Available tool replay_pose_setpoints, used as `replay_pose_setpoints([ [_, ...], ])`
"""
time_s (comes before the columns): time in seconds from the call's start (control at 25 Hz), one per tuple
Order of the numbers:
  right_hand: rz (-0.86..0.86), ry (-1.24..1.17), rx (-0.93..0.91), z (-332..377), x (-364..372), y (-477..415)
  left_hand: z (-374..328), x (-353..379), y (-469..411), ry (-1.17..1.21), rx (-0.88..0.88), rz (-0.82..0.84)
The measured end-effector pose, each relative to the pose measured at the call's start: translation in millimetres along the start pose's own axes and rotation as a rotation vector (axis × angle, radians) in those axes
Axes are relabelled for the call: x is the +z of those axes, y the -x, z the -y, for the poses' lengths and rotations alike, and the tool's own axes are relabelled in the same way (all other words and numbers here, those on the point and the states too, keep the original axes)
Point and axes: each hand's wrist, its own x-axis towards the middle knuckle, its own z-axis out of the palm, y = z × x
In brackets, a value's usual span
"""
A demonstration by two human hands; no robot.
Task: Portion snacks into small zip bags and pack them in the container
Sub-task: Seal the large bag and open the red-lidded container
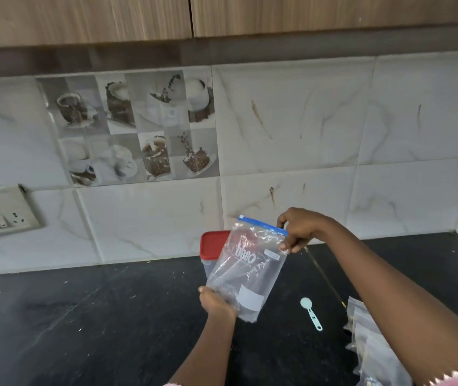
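I hold a clear zip bag (246, 270) with a blue zip strip and white lettering up above the black counter. My right hand (300, 231) pinches the right end of its blue top strip. My left hand (215, 302) grips the bag's lower left corner. The bag looks empty and hangs tilted. Behind it a clear container with a red lid (212, 245) stands near the wall, partly hidden by the bag.
A pale green measuring spoon (310, 313) lies on the black counter (82, 316) to the right of the bag. Several more clear zip bags (367, 338) lie piled at the right edge. A switch and socket plate (2, 211) sits on the tiled wall at left.
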Motion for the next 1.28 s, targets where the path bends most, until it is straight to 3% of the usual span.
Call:
replay_pose_setpoints([
  [0.12,-0.038,-0.064,-0.054,-5,3,3,3,-6,3,-0.122,0.095,-0.067],
  [0.32,-0.111,0.096,-0.165,-9,17,5,-12,-22,3,-0.315,0.246,-0.024],
  [0.56,-0.109,0.084,-0.115,-31,33,6,-31,0,16,-0.703,0.479,0.38],
  [0.72,-0.191,0.029,-0.069,-44,26,4,-20,-1,30,-0.6,0.571,0.354],
  [0.88,-0.218,0.079,-0.045,-52,26,7,-12,-1,41,-0.683,0.744,0.39],
  [1.04,-0.304,0.312,-0.163,-33,42,15,-15,19,51,-0.596,0.67,0.432],
  [1.28,-0.255,0.076,-0.301,4,86,-1,-15,25,61,-0.564,0.652,0.452],
])
